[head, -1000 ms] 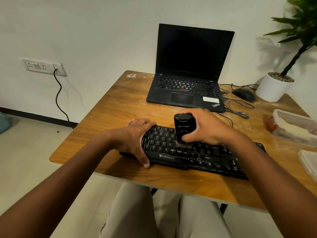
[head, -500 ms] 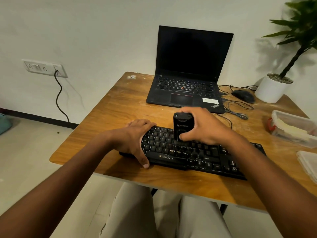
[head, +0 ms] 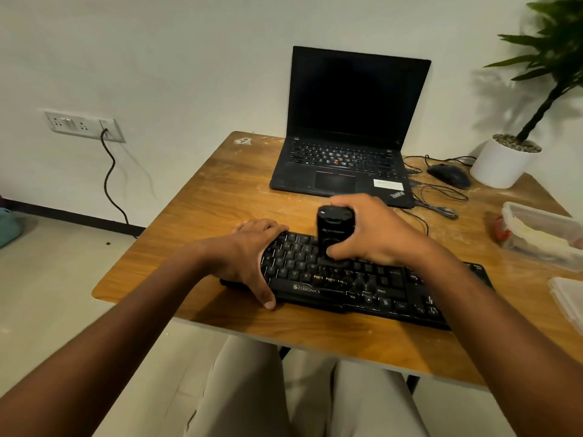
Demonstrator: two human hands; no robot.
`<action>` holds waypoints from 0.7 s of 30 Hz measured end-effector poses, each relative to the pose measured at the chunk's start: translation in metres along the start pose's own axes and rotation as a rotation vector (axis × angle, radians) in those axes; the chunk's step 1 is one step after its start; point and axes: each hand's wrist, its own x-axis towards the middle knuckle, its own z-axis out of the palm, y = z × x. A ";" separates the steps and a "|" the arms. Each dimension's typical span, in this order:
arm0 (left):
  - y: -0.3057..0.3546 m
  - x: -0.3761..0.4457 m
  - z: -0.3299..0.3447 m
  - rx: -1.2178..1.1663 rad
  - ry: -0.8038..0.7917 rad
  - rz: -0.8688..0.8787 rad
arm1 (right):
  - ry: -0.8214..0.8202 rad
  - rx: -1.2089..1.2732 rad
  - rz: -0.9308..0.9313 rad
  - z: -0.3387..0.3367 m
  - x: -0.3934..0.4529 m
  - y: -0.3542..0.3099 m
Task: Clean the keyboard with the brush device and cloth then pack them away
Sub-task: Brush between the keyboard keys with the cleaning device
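A black Zebronics keyboard (head: pixel 331 288) lies across the near part of the wooden table (head: pixel 202 216). My right hand (head: pixel 372 234) grips a black brush device (head: pixel 331 231), which stands upright on the keys in the keyboard's middle upper rows. My left hand (head: pixel 249 257) holds the keyboard's left end, fingers over its far edge and thumb down on its front edge. A folded pale cloth (head: pixel 568 298) lies at the table's right edge, partly cut off by the frame.
An open black laptop (head: pixel 347 146) stands at the back of the table. A black mouse (head: pixel 449 175) and loose cables (head: pixel 438 200) lie to its right, beside a white plant pot (head: pixel 501 165). A clear plastic container (head: pixel 539 238) sits at the right.
The brush device and my right hand have shifted slightly toward the keyboard's far rows. My left hand has stayed on the keyboard's left end.
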 end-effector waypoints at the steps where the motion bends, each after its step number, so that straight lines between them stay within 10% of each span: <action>1: 0.000 0.000 0.000 0.002 0.004 0.000 | 0.036 0.050 -0.031 0.007 0.004 -0.005; 21: -0.008 0.002 0.003 -0.005 0.036 0.059 | -0.065 0.043 -0.126 0.035 0.005 -0.006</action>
